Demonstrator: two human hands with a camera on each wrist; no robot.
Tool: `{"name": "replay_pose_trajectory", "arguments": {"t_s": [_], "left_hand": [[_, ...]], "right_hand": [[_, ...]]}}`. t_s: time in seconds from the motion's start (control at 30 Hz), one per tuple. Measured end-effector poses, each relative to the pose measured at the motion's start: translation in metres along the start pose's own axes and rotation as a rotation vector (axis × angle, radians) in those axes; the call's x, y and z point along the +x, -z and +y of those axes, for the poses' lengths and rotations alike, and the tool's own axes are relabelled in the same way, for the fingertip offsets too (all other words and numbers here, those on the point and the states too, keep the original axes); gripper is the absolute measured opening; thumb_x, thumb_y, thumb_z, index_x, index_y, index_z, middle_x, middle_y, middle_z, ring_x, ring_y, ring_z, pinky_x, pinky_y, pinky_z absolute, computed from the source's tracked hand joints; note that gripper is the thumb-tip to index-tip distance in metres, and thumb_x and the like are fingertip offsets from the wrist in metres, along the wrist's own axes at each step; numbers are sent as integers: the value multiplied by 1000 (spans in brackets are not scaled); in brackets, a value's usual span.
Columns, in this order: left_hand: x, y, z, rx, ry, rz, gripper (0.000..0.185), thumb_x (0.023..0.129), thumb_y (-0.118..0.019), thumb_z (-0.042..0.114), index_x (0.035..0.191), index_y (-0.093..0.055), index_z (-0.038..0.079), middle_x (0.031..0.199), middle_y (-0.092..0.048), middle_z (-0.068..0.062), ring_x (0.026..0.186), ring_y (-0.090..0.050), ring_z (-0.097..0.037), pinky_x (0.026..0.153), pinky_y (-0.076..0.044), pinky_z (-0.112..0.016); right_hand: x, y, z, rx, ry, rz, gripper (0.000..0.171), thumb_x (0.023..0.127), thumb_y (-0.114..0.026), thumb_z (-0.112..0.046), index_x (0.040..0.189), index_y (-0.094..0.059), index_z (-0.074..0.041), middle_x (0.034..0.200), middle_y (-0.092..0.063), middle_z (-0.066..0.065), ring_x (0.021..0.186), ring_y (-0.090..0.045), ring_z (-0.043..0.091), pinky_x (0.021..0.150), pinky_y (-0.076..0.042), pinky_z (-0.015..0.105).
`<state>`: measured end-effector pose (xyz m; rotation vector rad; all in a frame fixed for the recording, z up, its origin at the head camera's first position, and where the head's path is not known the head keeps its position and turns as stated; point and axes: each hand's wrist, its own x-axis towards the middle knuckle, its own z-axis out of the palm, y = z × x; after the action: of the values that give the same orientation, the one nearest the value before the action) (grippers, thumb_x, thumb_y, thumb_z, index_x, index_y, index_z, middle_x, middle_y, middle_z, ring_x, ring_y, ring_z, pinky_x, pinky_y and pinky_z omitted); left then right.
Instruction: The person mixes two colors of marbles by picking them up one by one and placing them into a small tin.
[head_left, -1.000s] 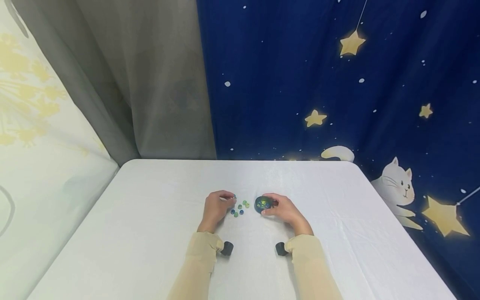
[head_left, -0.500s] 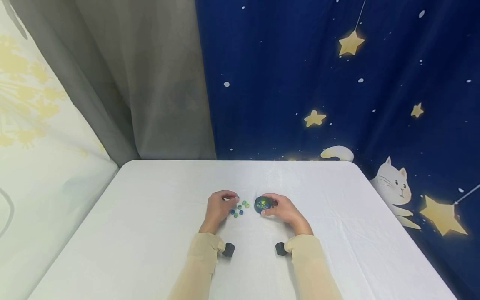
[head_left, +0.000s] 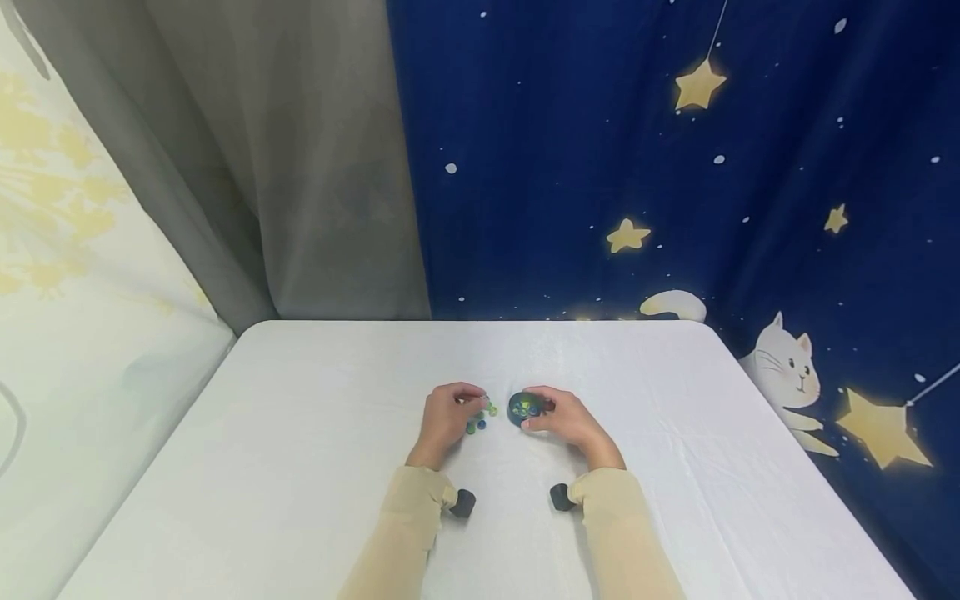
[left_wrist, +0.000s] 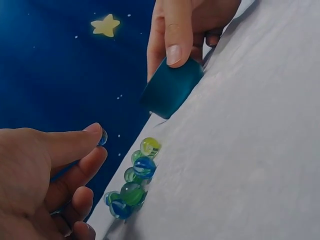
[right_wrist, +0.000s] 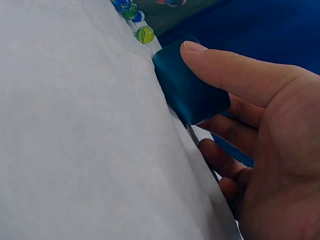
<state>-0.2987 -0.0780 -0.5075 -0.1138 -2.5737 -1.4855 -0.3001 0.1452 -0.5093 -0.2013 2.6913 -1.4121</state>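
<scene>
Between thumb and fingertips my left hand point(head_left: 448, 421) pinches a clear blue-tinged glass marble point(left_wrist: 103, 137), held above the table. Below and beside those fingers lies a cluster of several loose marbles point(left_wrist: 132, 192) in green, blue and yellow-green; the hand partly covers it in the head view. My right hand point(head_left: 567, 418) grips a small dark teal cup point(right_wrist: 185, 85) from its right side, thumb on the near wall. The cup stands on the table, just right of the loose marbles. Several marbles point(head_left: 527, 407) show inside it in the head view.
A white cloth covers the table point(head_left: 300, 417). Each sleeve cuff carries a black wrist camera point(head_left: 463, 503). Behind the far edge hang a grey curtain point(head_left: 337, 167) and a blue star-patterned curtain point(head_left: 540, 167).
My left hand has moved right with the pinched marble, over the loose marbles and closer to the cup. The right hand and cup have stayed in place.
</scene>
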Motion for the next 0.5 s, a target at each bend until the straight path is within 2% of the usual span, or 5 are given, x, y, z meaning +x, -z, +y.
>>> {"name": "replay_pose_trajectory", "arguments": {"t_s": [0.17,0.5], "left_hand": [[0,-4,1,3,-12,-9,8,83,-76,14,91,-75,16,80,-68,8,79,-59,-13,75,-47,-34],[-3,-10,7,22,-40,-23,8,83,-77,14,90,-75,17,78,-67,8,75,-58,-12,71,-46,-33]], "right_hand": [[0,0,0,-17,0,1,58,72,-85,-23,126,-65,-18,127,-62,8,118,-55,33,98,-40,53],[1,0,1,-8,9,-2,57,73,-84,-23,126,-65,-19,126,-62,7,118,-55,32,98,-41,52]]}}
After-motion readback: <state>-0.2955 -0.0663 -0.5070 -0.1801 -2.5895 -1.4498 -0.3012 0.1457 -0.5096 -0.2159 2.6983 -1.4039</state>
